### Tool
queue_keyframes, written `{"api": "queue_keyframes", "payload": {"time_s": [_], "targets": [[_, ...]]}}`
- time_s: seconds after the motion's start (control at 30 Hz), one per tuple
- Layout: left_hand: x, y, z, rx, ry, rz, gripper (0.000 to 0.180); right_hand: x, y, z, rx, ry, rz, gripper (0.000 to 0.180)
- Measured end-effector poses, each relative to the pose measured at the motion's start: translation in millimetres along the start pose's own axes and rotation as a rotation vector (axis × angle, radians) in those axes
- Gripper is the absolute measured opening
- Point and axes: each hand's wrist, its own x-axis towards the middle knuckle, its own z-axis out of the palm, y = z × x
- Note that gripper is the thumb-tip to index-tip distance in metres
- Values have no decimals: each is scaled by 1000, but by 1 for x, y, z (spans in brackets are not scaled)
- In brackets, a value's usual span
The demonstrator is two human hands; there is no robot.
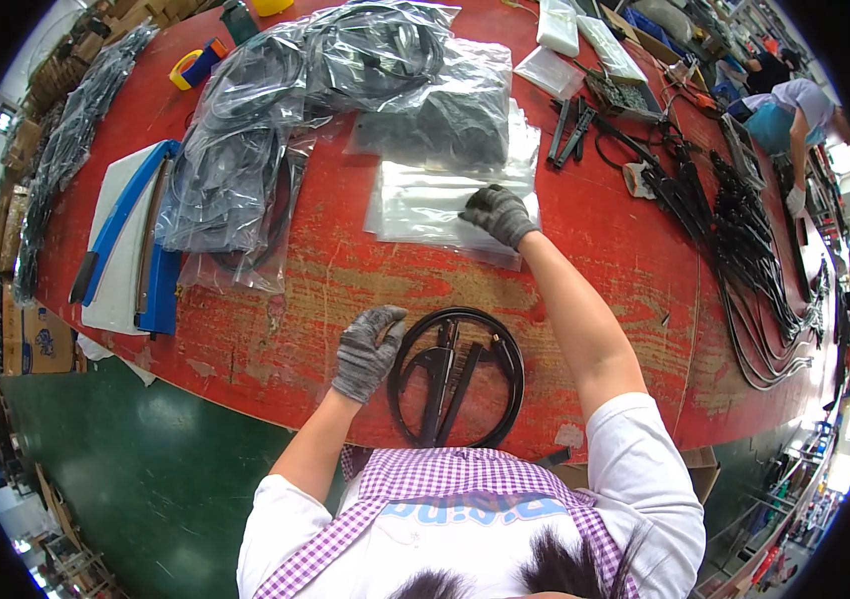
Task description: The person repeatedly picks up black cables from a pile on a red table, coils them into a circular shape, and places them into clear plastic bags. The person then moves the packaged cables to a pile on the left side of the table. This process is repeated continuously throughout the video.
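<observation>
Just in front of me a coiled black hose lies on the red table, with a black handle-like piece and straight black tubes inside its loop. Beside the loop's left edge is my left hand in a grey striped glove, thumb and fingers apart, holding nothing. Farther away, my right hand, gloved alike, rests on the stack of clear plastic bags. Its fingers are curled at the top bag and seem to pinch it; the fingertips are partly hidden. Darker filled bags overlap the stack's far end.
Bagged black coils pile up at the left, beside a blue-and-white paper cutter. A tape roll lies farther back. Bundled black hoses and loose black handles lie at the right. Another person bends over the far right side.
</observation>
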Motion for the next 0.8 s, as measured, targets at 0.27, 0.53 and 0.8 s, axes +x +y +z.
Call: {"api": "queue_keyframes", "payload": {"time_s": [0.27,0.53,0.8], "targets": [[-22,-6,-3,-186,-15,-202,16,3,14,2,-113,68,-95,24],[12,18,20,-579,-80,-311,14,1,-41,-23,-8,190,63,42],[85,70,52,599,510,717,11,-63,-72,-38,-112,285,-78,43]]}}
